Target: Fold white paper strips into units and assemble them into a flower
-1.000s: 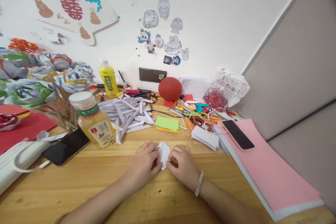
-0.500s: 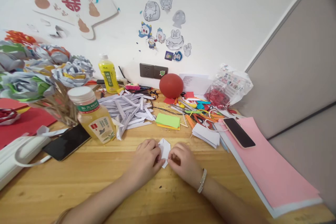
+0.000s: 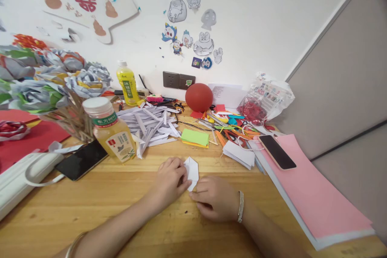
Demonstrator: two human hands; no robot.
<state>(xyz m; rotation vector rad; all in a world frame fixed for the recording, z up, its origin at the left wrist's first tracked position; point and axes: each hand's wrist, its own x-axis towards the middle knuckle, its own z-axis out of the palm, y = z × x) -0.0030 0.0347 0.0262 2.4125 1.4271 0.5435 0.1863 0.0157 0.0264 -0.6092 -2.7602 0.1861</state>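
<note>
lower than earlier, the right hand [image 3: 217,199] curls by the lower tip of the folded paper [image 3: 192,173], its hold unclear; the closer left hand [image 3: 171,178] grips the paper's left edge, long axis running front to back.

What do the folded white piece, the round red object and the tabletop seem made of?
Folded white piece: matt paper, by its creases and flat facets.
Round red object: perhaps satin rubber, by its smooth curve.
Tabletop: wood or wood-look laminate, slight sheen, by its grain.
</note>
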